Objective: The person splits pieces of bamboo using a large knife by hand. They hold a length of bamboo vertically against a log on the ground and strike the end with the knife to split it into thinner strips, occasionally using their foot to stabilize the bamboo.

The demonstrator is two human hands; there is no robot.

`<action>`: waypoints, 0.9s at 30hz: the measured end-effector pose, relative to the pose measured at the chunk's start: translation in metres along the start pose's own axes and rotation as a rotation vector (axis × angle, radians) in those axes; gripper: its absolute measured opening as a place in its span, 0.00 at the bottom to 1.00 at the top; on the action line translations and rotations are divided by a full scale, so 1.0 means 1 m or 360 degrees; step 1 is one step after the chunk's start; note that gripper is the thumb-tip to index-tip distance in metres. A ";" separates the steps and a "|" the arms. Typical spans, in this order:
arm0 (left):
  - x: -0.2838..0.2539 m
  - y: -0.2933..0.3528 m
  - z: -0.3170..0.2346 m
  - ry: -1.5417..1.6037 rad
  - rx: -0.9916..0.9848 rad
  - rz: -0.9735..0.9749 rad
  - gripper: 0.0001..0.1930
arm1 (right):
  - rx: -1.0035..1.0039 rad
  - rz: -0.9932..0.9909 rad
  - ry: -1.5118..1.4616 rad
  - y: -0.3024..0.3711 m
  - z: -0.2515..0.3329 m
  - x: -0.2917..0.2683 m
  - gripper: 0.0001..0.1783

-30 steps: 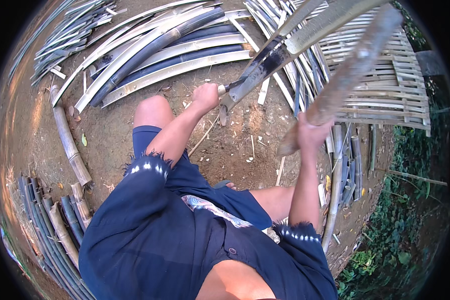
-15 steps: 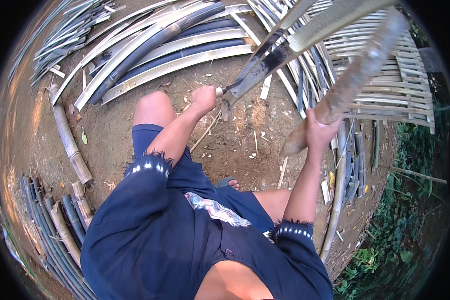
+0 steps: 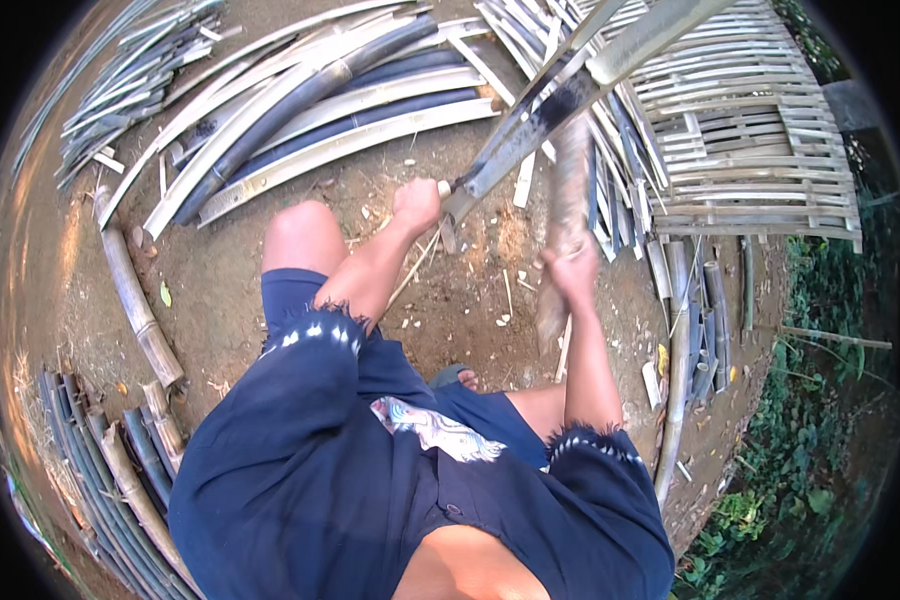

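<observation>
My left hand [image 3: 417, 205] is closed round the pale handle [image 3: 445, 187] of a knife. Its dark blade runs into the split end of a bamboo pole [image 3: 530, 128], which slants up to the right and parts into two lengths with dark stained inner faces. In my right hand [image 3: 573, 268] is a thick wooden stick [image 3: 570, 190], gripped near its lower, tapered end. The stick's upper end is blurred and passes behind or against the bamboo; whether they touch I cannot tell.
Halved bamboo lengths [image 3: 350, 130] lie ahead, with thin strips [image 3: 130, 90] at far left. A slatted bamboo panel [image 3: 760, 150] lies at far right. Whole poles [image 3: 135, 300] lie on both sides. Chips litter the brown ground [image 3: 470, 330]; green plants [image 3: 770, 450] border the right.
The right hand has swung left and slightly down, bringing the wooden stick from beyond the bamboo's right side up to it. The left hand keeps its hold on the knife.
</observation>
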State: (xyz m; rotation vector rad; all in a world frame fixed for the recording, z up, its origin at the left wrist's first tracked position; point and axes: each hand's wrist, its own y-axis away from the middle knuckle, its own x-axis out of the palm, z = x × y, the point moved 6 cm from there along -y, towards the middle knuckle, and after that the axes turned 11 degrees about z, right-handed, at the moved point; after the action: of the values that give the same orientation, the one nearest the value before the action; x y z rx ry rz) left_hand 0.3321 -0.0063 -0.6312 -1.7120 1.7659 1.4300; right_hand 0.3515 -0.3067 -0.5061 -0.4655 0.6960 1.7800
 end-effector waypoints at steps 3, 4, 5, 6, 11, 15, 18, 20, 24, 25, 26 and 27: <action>-0.007 0.021 -0.004 0.0030 0.0020 0.0113 0.11 | -0.0175 -0.0362 -0.0003 0.013 0.046 -0.036 0.34; -0.008 0.019 -0.001 0.0001 0.0013 0.0095 0.11 | -0.0251 -0.0440 -0.0091 0.009 0.041 -0.032 0.35; -0.002 0.021 -0.001 -0.0029 0.0015 0.0094 0.11 | -0.0309 -0.0526 -0.0174 0.008 0.025 -0.024 0.35; 0.004 0.023 0.001 -0.0059 0.0016 0.0094 0.11 | -0.0367 -0.0609 -0.0257 0.008 0.009 -0.016 0.36; 0.002 0.009 -0.011 -0.0312 0.0037 0.0264 0.12 | 0.0621 0.0452 0.0898 0.015 -0.130 0.081 0.44; 0.029 -0.008 0.009 -0.0238 0.0047 0.0195 0.12 | 0.0636 0.0491 0.0840 0.012 -0.126 0.117 0.63; 0.031 -0.014 0.013 -0.0263 -0.0004 0.0189 0.11 | 0.0064 0.0145 0.0420 0.013 -0.002 0.098 0.77; 0.036 -0.002 0.007 -0.0269 0.0011 0.0240 0.11 | -0.0593 -0.0428 0.0151 -0.006 0.084 0.044 0.74; 0.047 0.004 0.007 -0.0358 0.0057 0.0273 0.11 | -0.0818 -0.0904 -0.0531 -0.060 0.171 -0.035 0.60; 0.052 0.003 0.006 -0.0365 0.0050 0.0295 0.11 | -0.0598 -0.1080 -0.0491 -0.080 0.161 -0.051 0.54; 0.057 0.001 0.009 -0.0359 0.0026 0.0312 0.11 | -0.0384 -0.1230 -0.0450 -0.088 0.155 -0.062 0.48; 0.065 0.006 0.014 -0.0296 0.0008 0.0289 0.11 | -0.0317 -0.1198 -0.0507 -0.088 0.143 -0.066 0.39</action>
State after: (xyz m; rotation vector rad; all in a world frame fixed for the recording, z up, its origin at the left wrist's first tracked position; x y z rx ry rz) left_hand 0.3048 -0.0348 -0.6851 -1.3943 1.8575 1.6003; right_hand 0.4597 -0.2411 -0.3773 -0.4804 0.0820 1.1638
